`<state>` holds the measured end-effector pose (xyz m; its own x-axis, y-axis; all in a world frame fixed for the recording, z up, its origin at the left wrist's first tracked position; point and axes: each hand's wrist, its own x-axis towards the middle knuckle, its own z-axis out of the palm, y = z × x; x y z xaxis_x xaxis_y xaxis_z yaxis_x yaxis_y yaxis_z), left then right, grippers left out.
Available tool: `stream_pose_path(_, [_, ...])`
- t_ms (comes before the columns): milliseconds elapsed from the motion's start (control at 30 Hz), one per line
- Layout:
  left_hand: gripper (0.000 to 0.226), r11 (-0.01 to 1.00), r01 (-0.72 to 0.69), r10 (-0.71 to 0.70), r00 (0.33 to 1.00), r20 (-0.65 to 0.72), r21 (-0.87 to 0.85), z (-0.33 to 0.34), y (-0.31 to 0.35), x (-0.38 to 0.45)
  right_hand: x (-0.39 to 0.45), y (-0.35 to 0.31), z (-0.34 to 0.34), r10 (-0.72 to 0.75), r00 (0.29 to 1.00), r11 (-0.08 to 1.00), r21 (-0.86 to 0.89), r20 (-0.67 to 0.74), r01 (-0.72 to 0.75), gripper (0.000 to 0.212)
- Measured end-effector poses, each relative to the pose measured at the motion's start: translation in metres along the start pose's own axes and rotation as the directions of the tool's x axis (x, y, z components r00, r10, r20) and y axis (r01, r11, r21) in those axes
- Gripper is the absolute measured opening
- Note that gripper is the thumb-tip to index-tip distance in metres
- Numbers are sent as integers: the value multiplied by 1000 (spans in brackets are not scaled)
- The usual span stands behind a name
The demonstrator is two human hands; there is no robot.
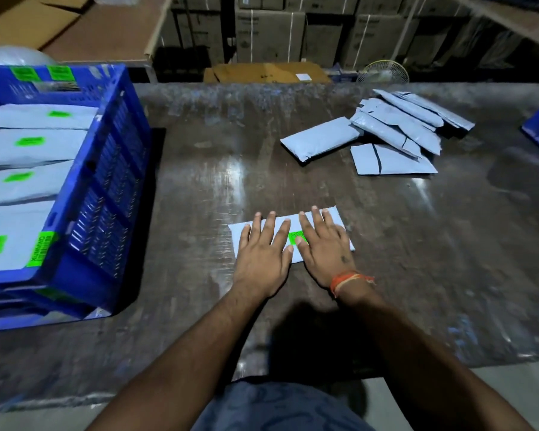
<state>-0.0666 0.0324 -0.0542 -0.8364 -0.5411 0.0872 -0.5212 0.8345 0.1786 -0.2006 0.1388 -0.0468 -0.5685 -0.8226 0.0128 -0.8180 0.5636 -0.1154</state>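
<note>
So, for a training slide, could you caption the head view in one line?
The left hand and right hand press a labelled mailer flat on the table beside a blue crate.

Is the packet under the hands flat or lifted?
Flat on the table: left hand and right hand press the packet with straight fingers.

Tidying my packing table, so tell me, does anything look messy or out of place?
Only the grey mailer packets far right: they lie in a loose overlapping heap at mixed angles, unlike the labelled packets lined up in the blue crate.
</note>
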Motion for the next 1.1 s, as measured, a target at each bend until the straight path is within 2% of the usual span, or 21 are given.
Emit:
stream_pose_path(200, [60,997,74,-74,997,15,2,3,-6,-2,-8,16,5,103,994,994,28,25,-103,65])
stream_pose_path(300, [60,978,209,-209,977,39,-4,0,-9,-8,-10,22,3,162,986,986,39,49,-164,66])
stream_pose_path(400, [60,908,414,-410,910,64,-61,-10,-12,-21,-9,24,-5,246,968,959,132,51,-251,68])
stream_pose_path(500, [49,855,478,-497,866,-56,-199,-24,-8,-36,-5,26,-10,338,941,894,318,-16,-315,74])
stream_pose_path(567, [38,812,460,-525,845,-105,-359,-27,-4,-38,-3,29,-11,355,935,809,501,-3,-306,69])
stream_pose_path(633, [36,701,469,-591,804,-68,-537,-30,-5,-31,-2,34,-15,329,944,683,688,9,-245,52])
stream_pose_path(733, [34,515,448,-628,777,34,-731,-27,-20,-24,-4,43,-18,256,961,370,907,108,-200,29])
stream_pose_path(800, [31,376,412,-623,775,103,-830,-25,-27,-25,-5,51,-18,195,965,164,964,177,-210,25])
stream_pose_path(833, [30,294,398,-622,770,142,-869,-26,-29,-27,-7,53,-19,174,968,110,974,180,-200,27])
stream_pose_path(900, [27,222,352,-630,764,142,-909,-35,-30,-29,-6,54,-26,124,983,89,986,132,-144,27])
stream_pose_path(1000, [16,264,294,-592,801,86,-919,-59,-39,-28,2,46,-40,25,996,120,989,81,-83,33])
stream_pose_path(1100, [30,287,250,-562,826,49,-925,-94,-54,-25,14,28,-59,-48,998,95,995,46,-42,39])
